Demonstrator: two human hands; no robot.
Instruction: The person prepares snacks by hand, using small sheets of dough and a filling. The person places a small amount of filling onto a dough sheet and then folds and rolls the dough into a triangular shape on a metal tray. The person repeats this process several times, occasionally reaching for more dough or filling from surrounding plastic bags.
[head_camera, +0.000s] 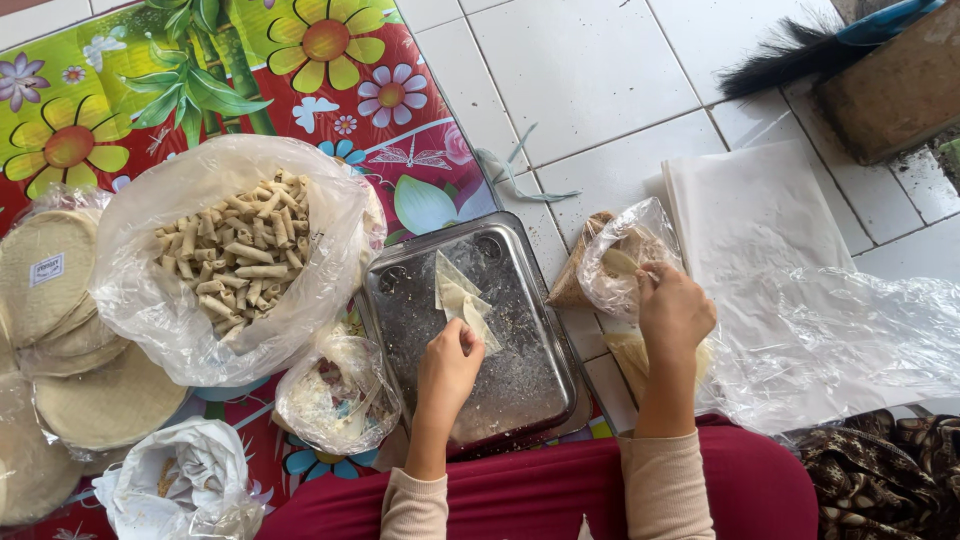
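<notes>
Under the left grip (447, 362) lies a pale cream, thin pastry wrapper (462, 300) on a dull silver rectangular metal tray (520, 370) speckled with whitish crumbs. Beyond that grip spreads a glossy red plastic mat (420, 150) printed with yellow, pink and white flowers and green leaves. The right grip (674, 312) touches a clear crinkled plastic bag (625, 260) over tan contents, on a white tiled floor (590, 80) with grey grout.

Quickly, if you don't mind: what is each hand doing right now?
Left hand: closed on a wrapper over the tray.
Right hand: reaching into a plastic bag; grip cannot be told.
</notes>
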